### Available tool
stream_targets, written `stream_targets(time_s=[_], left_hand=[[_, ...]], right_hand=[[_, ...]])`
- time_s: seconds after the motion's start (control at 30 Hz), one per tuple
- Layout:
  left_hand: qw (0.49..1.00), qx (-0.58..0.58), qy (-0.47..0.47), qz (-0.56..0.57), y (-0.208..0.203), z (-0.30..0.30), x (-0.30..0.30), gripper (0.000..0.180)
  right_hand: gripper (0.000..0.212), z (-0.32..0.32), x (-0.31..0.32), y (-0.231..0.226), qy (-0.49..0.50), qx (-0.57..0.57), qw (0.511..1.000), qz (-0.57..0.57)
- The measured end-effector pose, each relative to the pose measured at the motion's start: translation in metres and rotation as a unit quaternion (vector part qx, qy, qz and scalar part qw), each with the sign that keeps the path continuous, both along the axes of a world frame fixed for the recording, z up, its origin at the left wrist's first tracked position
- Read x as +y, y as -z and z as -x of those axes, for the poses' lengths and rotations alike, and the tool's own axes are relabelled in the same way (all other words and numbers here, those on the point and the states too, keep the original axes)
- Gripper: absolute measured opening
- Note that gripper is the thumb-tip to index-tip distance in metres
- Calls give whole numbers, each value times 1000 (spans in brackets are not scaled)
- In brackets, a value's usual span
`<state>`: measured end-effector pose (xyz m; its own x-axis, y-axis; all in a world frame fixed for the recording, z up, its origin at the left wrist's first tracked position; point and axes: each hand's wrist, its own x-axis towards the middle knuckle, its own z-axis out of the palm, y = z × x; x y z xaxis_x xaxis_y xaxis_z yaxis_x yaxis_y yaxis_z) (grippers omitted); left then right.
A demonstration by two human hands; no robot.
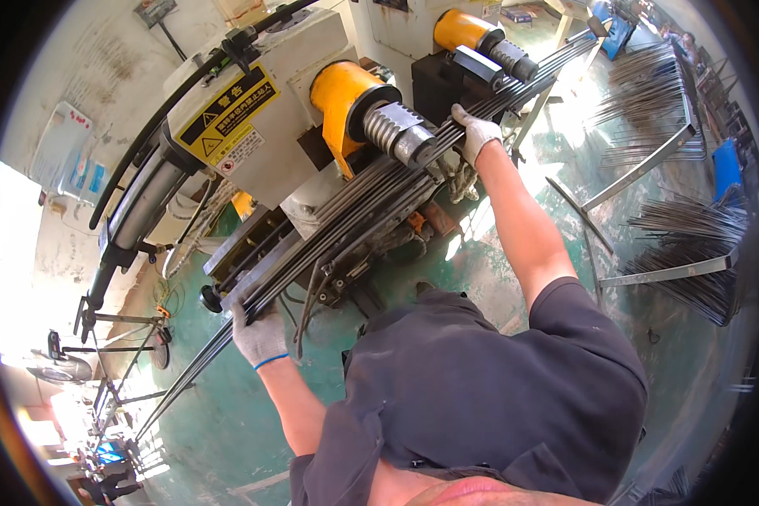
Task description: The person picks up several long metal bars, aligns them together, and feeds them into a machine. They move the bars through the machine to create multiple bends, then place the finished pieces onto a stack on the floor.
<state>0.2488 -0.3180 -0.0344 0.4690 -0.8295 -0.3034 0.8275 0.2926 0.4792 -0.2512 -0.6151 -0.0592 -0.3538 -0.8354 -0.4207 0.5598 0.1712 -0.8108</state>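
Left hand [260,336], outstretched right hand [478,135], clasping rods [354,209]

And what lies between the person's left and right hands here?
The head view shows long metal rods spanning from the left hand to the right hand, with a ridged metal roller beside them.

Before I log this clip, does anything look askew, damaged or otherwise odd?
Upper left, the wall has brown stains, odd against its pale surface; the held rods show no obvious damage.
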Motion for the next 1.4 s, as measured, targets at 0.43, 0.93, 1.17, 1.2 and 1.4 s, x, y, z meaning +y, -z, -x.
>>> stream_targets(time_s=[0.43,0.93,1.17,1.2,1.4], left_hand=[[994,-26,-62,-88,49,10,-44,33],[994,-31,-67,-76,30,29,-64,35],[996,-62,-38,-59,28,25,-73,43],[997,-50,-44,-48,32,20,-75,42],[998,-53,-14,-28,48,46,-79,33]], right_hand=[[86,-51,10,5,-54,120,989,-68],[41,15,-25,35,-104,211,946,222],[40,3,-25,10,-31,3,996,83],[42,-1,-24,6,-19,-9,998,65],[54,-52,22,-6,-118,95,988,-16]])
